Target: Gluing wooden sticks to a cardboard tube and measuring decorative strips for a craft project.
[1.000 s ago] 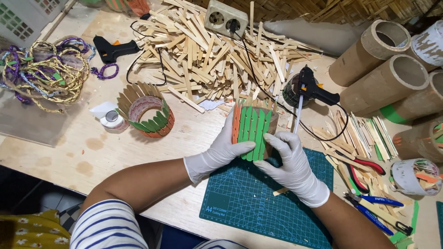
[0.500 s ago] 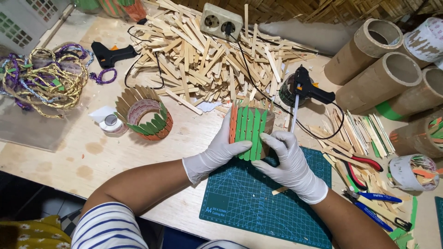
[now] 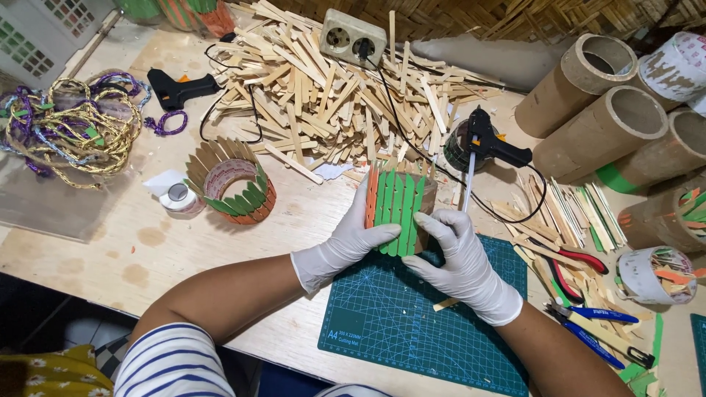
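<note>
1. One view only, head camera looking down: against the earlier frames, both gloved hands stay clamped on the stick-covered tube at the same spot, top edge of the green cutting mat; the picture has shifted slightly, the objects have not.
2. Left hand: white glove, fingers together and curled around the tube's left side, thumb laid across the green sticks.
3. Right hand: white glove, fingers pressed to the tube's right side and lower edge, index finger bent over the front.
4. Stick-covered tube: lies on its side between the hands, front faced with flat wooden sticks side by side, an orange one at the left, green ones across the middle, bare cardboard brown showing at the right end.
5. Finished-looking holder: short round cardboard ring, pointed green and orange sticks around it, well left of the hands on the pale wooden table.
6. Loose stick pile: raw pale wood, flat, heaped behind the tube.
7. Black glue gun just beyond the right hand, nozzle down, cable running to the socket strip.
8. Cardboard tubes, smooth brown, stacked at right; red-handled pliers and blue-handled pliers near the mat's right edge.
</note>
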